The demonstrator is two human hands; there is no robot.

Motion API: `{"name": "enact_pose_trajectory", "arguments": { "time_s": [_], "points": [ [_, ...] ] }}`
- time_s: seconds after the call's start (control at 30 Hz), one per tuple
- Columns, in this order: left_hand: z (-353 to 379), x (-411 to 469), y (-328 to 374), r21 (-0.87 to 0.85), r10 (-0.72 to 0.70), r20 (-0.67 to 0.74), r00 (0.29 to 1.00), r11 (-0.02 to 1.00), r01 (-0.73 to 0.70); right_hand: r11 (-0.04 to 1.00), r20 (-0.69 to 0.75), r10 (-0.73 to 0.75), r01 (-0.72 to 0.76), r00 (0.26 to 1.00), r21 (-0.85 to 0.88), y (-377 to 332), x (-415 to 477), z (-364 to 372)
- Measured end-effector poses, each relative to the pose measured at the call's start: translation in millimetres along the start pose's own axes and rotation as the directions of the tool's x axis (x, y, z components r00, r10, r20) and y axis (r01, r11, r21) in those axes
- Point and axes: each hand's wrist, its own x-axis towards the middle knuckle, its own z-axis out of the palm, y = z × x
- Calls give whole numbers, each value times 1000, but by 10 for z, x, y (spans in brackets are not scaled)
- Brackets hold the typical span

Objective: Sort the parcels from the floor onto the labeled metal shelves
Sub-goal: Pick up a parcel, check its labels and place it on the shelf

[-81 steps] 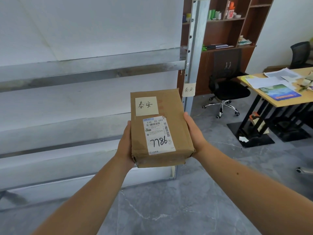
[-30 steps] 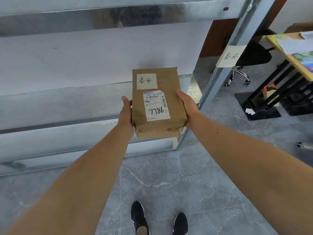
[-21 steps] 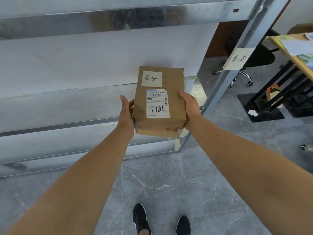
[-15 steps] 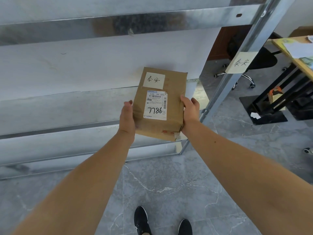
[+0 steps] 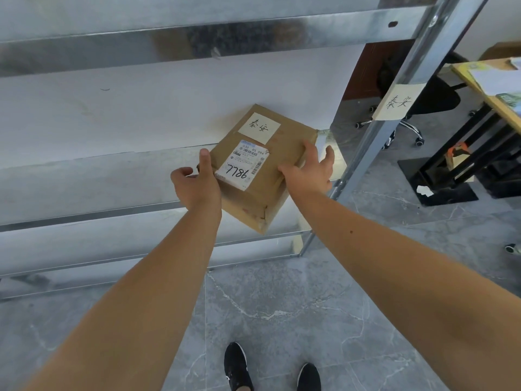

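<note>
Shelf (image 5: 98,179), parcel (image 5: 262,187), left hand (image 5: 194,183), right hand (image 5: 308,173) touching

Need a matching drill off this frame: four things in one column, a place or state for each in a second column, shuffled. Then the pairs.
1 parcel
2 paper note, at right
3 black shoes
4 right hand

A on the grey floor
B taped to the metal post
C askew on the shelf, near corner past its front edge
D thumb on the parcel's top, fingers spread at its right edge

Pairs: 1-C, 2-B, 3-A, 4-D
</note>
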Motion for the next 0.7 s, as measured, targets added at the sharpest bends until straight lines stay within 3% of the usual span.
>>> {"name": "enact_pose_trajectory", "arguments": {
  "time_s": [0.17, 0.3, 0.37, 0.47, 0.57, 0.63, 0.7],
  "points": [
    [15, -123, -20, -13, 181, 28, 983, 984, -180, 944, -29, -198, 182, 980, -276, 88, -7, 54],
    [-16, -143, -97, -105, 316, 240, 918, 948, -299, 887, -13, -337, 312, 942, -341, 91, -66, 108],
    [-44, -78, -117, -107, 382, 371, 846, 923, -370, 852, 30, -397, 380, 917, -360, 84, -94, 120],
    [-106, 44, -160, 63, 472, 546, 693, 801, -596, 795, 139, -446, 463, 884, -392, 68, -140, 158],
    [-168, 123, -220, 170, 497, 592, 634, 692, -702, 781, 154, -473, 494, 867, -382, 47, -191, 239],
    [-219, 140, -216, 234, 485, 585, 650, 667, -708, 773, 137, -489, 501, 862, -390, 8, -231, 282],
    [-268, 125, -167, 268, 439, 539, 719, 719, -641, 761, 126, -502, 507, 855, -405, -49, -239, 294]
  ]
}}
